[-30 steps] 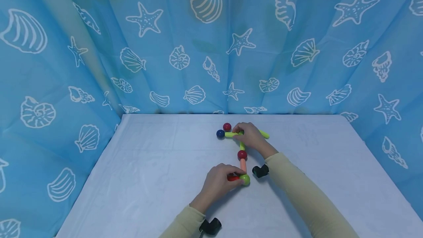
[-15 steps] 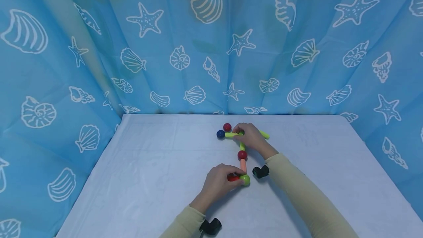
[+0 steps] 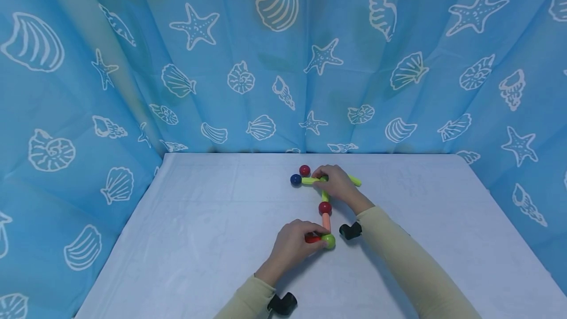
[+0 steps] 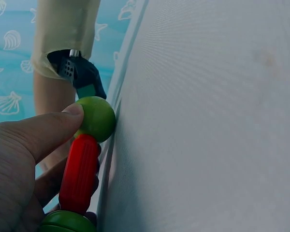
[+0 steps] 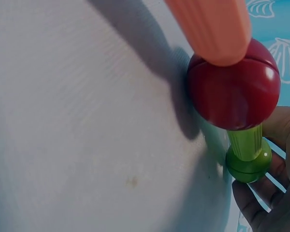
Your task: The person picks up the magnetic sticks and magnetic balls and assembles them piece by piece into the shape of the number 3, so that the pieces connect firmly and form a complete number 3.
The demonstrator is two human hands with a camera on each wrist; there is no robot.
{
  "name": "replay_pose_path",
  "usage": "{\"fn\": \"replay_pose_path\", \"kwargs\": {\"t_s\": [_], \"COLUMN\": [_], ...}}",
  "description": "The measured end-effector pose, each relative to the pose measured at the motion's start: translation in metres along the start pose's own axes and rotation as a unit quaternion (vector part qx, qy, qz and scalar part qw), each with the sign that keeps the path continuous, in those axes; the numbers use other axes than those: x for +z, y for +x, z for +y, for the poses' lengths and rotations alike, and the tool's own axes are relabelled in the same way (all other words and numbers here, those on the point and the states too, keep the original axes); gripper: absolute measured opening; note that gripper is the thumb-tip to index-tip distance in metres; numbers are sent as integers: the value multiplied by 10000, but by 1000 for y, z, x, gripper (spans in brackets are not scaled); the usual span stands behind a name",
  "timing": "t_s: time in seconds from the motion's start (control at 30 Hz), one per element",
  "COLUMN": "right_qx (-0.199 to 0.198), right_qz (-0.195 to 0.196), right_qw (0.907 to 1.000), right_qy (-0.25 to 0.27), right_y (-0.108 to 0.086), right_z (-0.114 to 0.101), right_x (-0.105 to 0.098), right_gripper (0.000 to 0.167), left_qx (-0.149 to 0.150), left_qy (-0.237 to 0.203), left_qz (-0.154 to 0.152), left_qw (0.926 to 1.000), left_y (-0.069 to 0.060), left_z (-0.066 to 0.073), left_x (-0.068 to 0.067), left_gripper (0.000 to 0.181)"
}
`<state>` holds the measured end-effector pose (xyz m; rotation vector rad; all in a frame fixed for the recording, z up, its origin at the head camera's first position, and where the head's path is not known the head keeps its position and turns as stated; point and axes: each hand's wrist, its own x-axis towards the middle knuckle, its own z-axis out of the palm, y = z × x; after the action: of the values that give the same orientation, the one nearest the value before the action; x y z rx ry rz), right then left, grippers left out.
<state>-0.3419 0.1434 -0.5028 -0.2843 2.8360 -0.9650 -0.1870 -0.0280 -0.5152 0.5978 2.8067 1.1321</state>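
Observation:
My left hand (image 3: 296,243) pinches a green ball (image 3: 329,241) between thumb and fingers. A red rod (image 4: 79,173) joins that ball to a second green ball (image 4: 67,222) in the left wrist view. From the held ball a salmon rod (image 3: 326,222) runs away to a dark red ball (image 3: 325,208), then a yellow-green rod (image 3: 325,196). At its far end my right hand (image 3: 338,183) holds another green ball (image 5: 249,160), mostly hidden in the head view. A yellow-green rod (image 3: 309,180) with a dark blue ball (image 3: 296,179) extends left there; another rod (image 3: 355,180) shows to the right.
A red ball (image 3: 304,170) lies just behind the dark blue ball. Black wrist cameras hang by the right forearm (image 3: 350,231) and left forearm (image 3: 282,304). The white table (image 3: 199,230) meets a blue shell-patterned curtain (image 3: 212,87) at its back edge.

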Motion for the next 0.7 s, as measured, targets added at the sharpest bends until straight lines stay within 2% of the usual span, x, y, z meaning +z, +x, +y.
{"fn": "replay_pose_path", "kwargs": {"t_s": [0.47,0.7], "right_qx": [138,207], "right_qz": [146,133], "right_qw": [9998,9995], "right_qy": [22,216], "right_y": [-11,-14], "right_z": [4,10], "right_x": [-8,-13], "right_gripper": [28,29], "left_qx": [-18,54], "left_qy": [52,87], "left_qz": [-4,16], "left_qw": [10000,9999], "left_y": [0,-1], "left_z": [1,1], "left_x": [0,-1], "left_gripper": [26,26]}}
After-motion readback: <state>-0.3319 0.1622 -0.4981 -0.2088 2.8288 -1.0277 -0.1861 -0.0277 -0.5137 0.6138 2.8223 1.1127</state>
